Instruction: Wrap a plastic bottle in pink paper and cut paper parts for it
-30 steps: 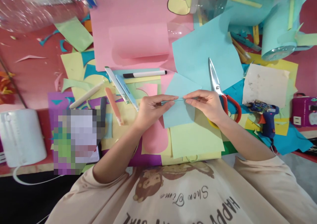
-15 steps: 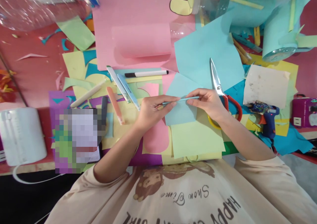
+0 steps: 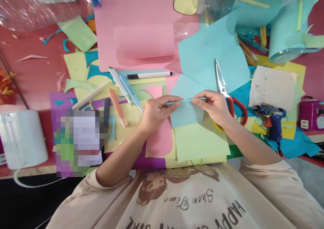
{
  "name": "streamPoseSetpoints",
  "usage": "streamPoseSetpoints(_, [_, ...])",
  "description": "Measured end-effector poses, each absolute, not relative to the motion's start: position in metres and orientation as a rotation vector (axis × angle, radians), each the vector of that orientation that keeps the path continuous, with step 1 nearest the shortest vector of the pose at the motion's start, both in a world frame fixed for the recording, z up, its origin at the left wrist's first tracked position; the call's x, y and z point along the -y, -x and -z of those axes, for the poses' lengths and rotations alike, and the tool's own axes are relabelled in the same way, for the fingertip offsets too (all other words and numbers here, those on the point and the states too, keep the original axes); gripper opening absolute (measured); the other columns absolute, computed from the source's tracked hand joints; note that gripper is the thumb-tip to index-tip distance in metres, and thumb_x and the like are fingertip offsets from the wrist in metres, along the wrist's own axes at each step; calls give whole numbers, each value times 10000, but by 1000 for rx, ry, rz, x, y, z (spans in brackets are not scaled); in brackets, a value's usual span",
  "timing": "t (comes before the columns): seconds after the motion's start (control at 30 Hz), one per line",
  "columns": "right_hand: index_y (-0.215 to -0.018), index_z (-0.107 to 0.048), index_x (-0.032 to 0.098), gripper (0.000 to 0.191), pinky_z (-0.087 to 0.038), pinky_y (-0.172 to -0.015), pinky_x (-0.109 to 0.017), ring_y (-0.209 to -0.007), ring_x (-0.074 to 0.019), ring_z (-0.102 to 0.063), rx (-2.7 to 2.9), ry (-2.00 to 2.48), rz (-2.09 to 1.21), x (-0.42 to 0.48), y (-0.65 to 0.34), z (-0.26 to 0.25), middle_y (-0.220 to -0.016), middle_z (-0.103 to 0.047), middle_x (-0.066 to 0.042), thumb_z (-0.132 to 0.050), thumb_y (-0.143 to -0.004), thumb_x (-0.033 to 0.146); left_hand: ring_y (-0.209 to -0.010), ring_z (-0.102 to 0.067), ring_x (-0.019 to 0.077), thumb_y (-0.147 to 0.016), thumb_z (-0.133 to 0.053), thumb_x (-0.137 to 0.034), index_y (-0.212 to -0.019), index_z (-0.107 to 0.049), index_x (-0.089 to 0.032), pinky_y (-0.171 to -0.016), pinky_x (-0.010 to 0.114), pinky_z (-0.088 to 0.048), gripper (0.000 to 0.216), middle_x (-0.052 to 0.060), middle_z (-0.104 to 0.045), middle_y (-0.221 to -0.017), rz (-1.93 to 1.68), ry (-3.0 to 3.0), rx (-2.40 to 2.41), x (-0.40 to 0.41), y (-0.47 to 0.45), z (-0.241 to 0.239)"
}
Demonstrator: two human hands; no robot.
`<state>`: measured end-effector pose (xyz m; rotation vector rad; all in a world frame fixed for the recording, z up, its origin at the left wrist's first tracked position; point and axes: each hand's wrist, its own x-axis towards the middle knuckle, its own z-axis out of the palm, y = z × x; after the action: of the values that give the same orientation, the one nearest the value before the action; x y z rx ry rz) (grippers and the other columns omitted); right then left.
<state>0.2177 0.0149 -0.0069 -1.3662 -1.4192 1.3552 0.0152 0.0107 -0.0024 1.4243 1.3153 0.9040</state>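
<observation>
Between my two hands runs a thin folded edge of light blue paper (image 3: 187,100), seen nearly edge-on. My left hand (image 3: 159,111) pinches its left end between thumb and fingers. At the other end, the thumb and fingertips of my right hand (image 3: 213,106) grip it. A light blue sheet (image 3: 188,116) shows just below; whether it joins the pinched edge I cannot tell. Scissors with red and yellow handles (image 3: 221,82) lie beside my right hand, partly hidden by it. A pale green sheet (image 3: 201,141) and a pink paper piece (image 3: 159,139) lie nearer my body.
Left of my hands lie a black-and-white marker (image 3: 150,75), a blue pen (image 3: 131,94) and an orange marker (image 3: 118,107). A blue glue gun (image 3: 274,121) rests at right. Farther back are a pink-wrapped bottle (image 3: 145,41) and a blue-wrapped bottle (image 3: 285,36).
Both hands keep their pinch on the light blue paper. My right fingers have shifted slightly right, and the sheet below has moved a little to the right.
</observation>
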Motion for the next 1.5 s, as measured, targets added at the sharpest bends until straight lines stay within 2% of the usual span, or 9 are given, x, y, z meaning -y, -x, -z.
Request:
streamPoseSetpoints(0.17, [-749,-723,222,192,-403,-506,-238,-600,-110,-523,1410,1346,-1374,-14,-217,6,-672,-649,8,-739,-747,413,-423,-434,57,-730,-732,-405,-775,-753,-206,-402,209,-333,205,3,-673,-606,-940,-1395,-1330,-14,-14,7])
streamPoseSetpoints(0.33, [-775,-732,232,172,-406,-516,-246,-595,-106,-519,1391,1350,-1331,-14,-218,7,-686,-657,9,-742,-749,402,-528,-571,99,-664,-760,-508,-746,-700,-166,-486,219,-456,356,29,-676,-659,-912,-1272,-1338,-17,-13,10])
streamPoseSetpoints(0.43, [-787,-735,236,149,-402,-516,-242,-588,-99,-517,1380,1339,-1315,-14,-218,8,-703,-668,12,-745,-751,380,-604,-629,119,-646,-777,-492,-759,-681,-163,-561,227,-519,361,41,-696,-719,-915,-1217,-1318,-18,-13,10])
streamPoseSetpoints(0.6, [-792,-735,228,135,-412,-519,-234,-598,-96,-535,1380,1314,-1308,-14,-218,8,-724,-684,13,-742,-754,357,-627,-640,115,-644,-788,-440,-761,-680,-158,-595,211,-529,323,34,-700,-725,-928,-1175,-1318,-17,-13,10])
streamPoseSetpoints(0.73, [-784,-734,222,139,-432,-528,-237,-608,-102,-552,1382,1320,-1305,-14,-217,8,-731,-690,7,-744,-752,356,-567,-596,93,-626,-793,-395,-738,-690,-158,-542,193,-493,282,13,-677,-664,-938,-1148,-1344,-17,-14,9])
streamPoseSetpoints(0.93, [-777,-733,232,129,-451,-546,-235,-627,-105,-578,1374,1307,-1319,-13,-216,7,-726,-693,10,-748,-752,358,-432,-412,41,-625,-776,-370,-663,-695,-158,-415,176,-335,231,-41,-524,-492,-1013,-1186,-1406,-16,-15,8])
streamPoseSetpoints(1.13, [-773,-742,232,152,-442,-529,-236,-616,-107,-565,1347,1320,-1364,-14,-218,8,-702,-683,6,-758,-739,380,-449,-445,57,-649,-752,-329,-674,-739,-171,-418,187,-349,161,-18,-601,-529,-1022,-1205,-1395,-16,-14,7])
streamPoseSetpoints(1.27, [-870,-757,250,195,-457,-538,-237,-653,-112,-587,1323,1322,-1411,-15,-219,8,-796,-710,-3,-764,-731,388,-480,-503,70,-640,-759,-316,-667,-744,-174,-445,191,-394,145,-5,-654,-579,-1042,-1158,-1345,-17,-14,6])
streamPoseSetpoints(1.5, [-818,-761,248,121,-490,-592,-229,-693,-107,-627,1302,1265,-1503,-15,-219,7,-780,-725,8,-756,-748,346,-429,-417,53,-712,-710,-339,-784,-754,-180,-412,200,-314,180,-13,-615,-561,-925,-1181,-1265,-17,-11,8])
